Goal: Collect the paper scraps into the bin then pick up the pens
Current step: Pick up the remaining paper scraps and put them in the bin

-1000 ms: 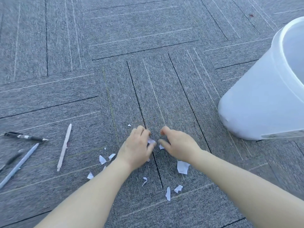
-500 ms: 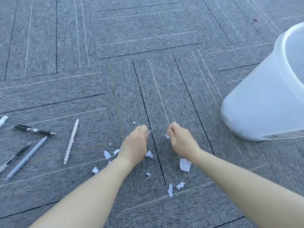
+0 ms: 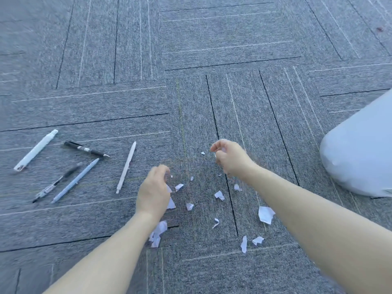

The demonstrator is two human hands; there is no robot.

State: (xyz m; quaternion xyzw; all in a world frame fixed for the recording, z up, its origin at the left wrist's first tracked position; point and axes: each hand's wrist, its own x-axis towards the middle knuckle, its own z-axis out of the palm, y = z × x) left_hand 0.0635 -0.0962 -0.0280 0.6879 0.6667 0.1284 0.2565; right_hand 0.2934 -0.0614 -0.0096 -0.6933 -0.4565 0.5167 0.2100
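Now both hands hover mid-frame over grey carpet [image 3: 212, 49]. Left hand [image 3: 153, 190]: fingers curled, can't tell if gripping a scrap. Right hand [image 3: 230, 159]: fingers curled, poss. pinching a bit, can't tell. Paper scraps [image 3: 265, 214] lie scattered btwn and below the hands. White bin [image 3: 360, 158] at right edge. 5 pens [image 3: 126, 167] lie left of frame.

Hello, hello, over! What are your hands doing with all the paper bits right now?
Both hands, left and right, curled above carpet; contents unclear. Paper scraps scattered on floor. Pens untouched, left. Bin right, path open.
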